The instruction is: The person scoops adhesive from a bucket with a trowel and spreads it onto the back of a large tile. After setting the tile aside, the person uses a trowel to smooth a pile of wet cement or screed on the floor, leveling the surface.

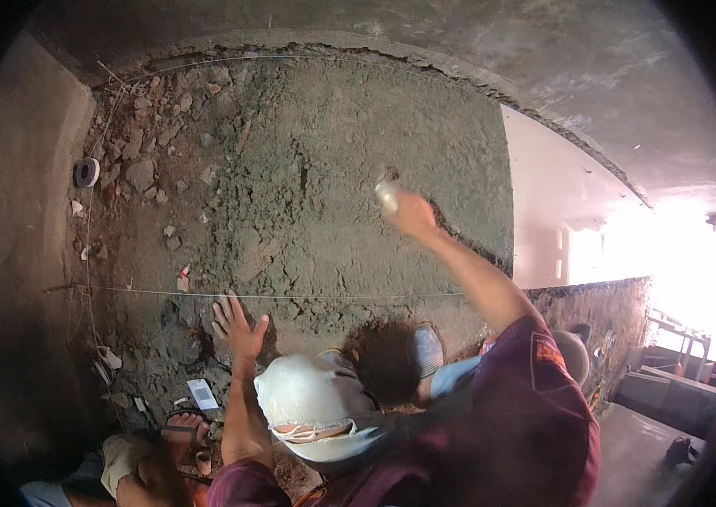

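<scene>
My left hand (241,331) is open, its fingers spread against the dirt beside the near taut string (333,297). Out over the damp grey mortar bed (349,135), my right hand (413,216) is closed round a pale, shiny, rounded object (387,195). Motion blur and my fingers hide its kind. The mortar is smoother toward the right and crumbly toward the left. Below my arms shows my bent knee (307,393) in torn, light-coloured trousers. A grey shoe (428,347) rests at the mortar's near edge.
Rubble (140,175) and a roll of tape (87,172) lie by the left wall. A far string (290,57) follows the back wall. Pale flooring (544,194) borders the mortar at right. Another person's sandalled foot (185,427) is lower left, near a white card (202,394).
</scene>
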The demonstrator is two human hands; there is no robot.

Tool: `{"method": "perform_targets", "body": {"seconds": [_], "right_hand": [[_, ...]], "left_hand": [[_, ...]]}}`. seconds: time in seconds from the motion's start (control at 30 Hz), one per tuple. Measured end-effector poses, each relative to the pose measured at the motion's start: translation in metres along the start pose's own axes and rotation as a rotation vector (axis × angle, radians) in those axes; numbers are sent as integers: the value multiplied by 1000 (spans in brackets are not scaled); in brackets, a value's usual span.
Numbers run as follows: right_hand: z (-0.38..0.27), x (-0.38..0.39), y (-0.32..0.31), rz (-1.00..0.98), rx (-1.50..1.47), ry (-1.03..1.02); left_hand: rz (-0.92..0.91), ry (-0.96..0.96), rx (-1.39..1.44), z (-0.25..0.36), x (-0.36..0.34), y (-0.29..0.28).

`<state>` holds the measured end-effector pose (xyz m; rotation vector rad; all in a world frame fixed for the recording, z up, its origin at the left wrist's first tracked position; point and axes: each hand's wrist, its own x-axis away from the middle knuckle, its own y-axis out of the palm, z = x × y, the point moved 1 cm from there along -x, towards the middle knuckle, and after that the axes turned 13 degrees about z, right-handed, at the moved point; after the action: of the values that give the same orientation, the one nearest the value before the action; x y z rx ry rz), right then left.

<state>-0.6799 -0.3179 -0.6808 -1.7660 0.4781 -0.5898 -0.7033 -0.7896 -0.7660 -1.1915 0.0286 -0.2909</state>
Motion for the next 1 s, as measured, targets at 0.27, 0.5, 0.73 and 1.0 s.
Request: {"method": "perform_targets", "body": {"seconds": [0.27,0.5,0.73,1.0], "right_hand": [[93,-144,-57,302,60,528],[70,-199,-10,320,-24,536],[-81,-166,26,172,-92,84],[-15,-172,-31,138,104,195]], "left_hand": [[32,15,-27,7,-4,0],[6,-17,-73,7,-6,3],[3,-13,-49,11,-8,0],[-18,-24,-35,11,-7,-3]]}}
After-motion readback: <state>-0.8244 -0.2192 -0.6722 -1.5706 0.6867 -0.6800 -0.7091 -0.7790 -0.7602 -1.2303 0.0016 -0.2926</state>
